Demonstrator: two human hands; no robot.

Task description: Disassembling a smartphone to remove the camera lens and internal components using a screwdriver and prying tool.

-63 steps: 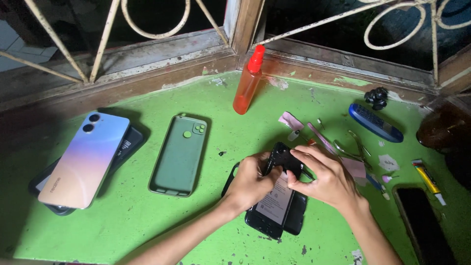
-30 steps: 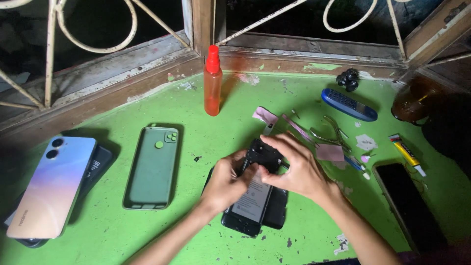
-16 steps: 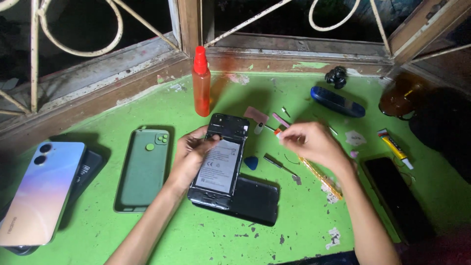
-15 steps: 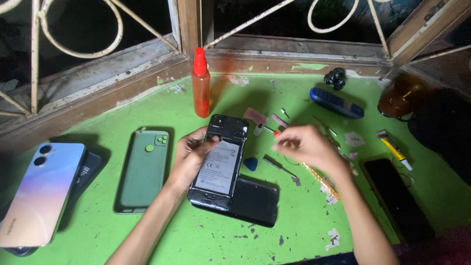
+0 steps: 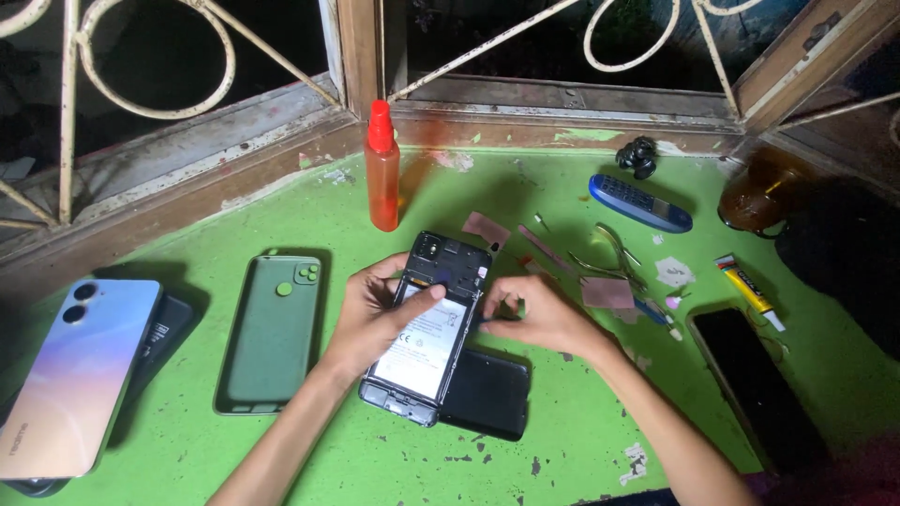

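The left hand (image 5: 375,314) clamps the opened phone (image 5: 427,328), tilted off the green surface (image 5: 581,450), steadying it while the right hand's (image 5: 534,314) pinched fingers work at its edge.

Single head-worn view, steeply down and close over green table (image 5: 600,450), perhaps slightly window-ward.

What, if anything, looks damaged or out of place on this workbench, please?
The phone in the left hand has no back cover, so its battery shows. The green table has chipped, flaking paint. Nothing looks spilled.
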